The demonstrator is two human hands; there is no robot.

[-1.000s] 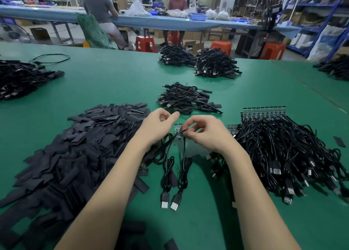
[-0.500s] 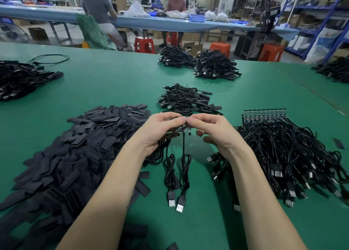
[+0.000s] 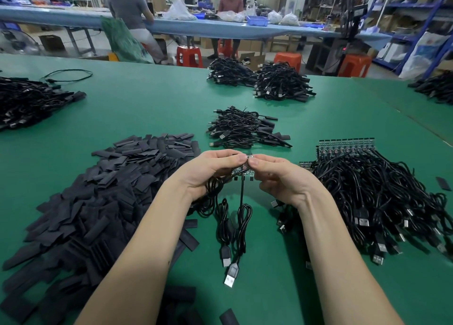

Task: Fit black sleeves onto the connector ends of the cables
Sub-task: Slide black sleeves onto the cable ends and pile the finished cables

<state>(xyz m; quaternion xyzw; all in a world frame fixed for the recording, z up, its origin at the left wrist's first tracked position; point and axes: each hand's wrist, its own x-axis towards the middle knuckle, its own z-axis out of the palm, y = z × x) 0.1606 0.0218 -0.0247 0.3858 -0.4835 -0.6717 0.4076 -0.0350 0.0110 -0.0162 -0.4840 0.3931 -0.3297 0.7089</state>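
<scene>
My left hand (image 3: pixel 208 170) and my right hand (image 3: pixel 279 175) meet at the middle of the green table, fingertips touching. Together they pinch small circuit-board connector ends (image 3: pixel 242 169) of black cables (image 3: pixel 241 216). Two of these cables hang down, their USB plugs (image 3: pixel 229 268) lying on the table. More cable loops are bunched under my left palm. A large heap of flat black sleeves (image 3: pixel 98 202) lies to the left. To the right is a pile of unsleeved cables (image 3: pixel 382 202) with a row of board ends (image 3: pixel 345 144). Whether a sleeve is in my fingers is hidden.
A small pile of sleeved cables (image 3: pixel 245 128) lies just beyond my hands. Further cable heaps sit at the far middle (image 3: pixel 259 79), far left (image 3: pixel 27 101) and far right (image 3: pixel 434 85). Loose sleeves (image 3: pixel 188 239) lie near my left forearm. People work at a blue bench (image 3: pixel 196 28) behind.
Both hands rose slightly and drew together, fingertips now meeting over the board ends. The hanging cables and their USB plugs shifted with them.
</scene>
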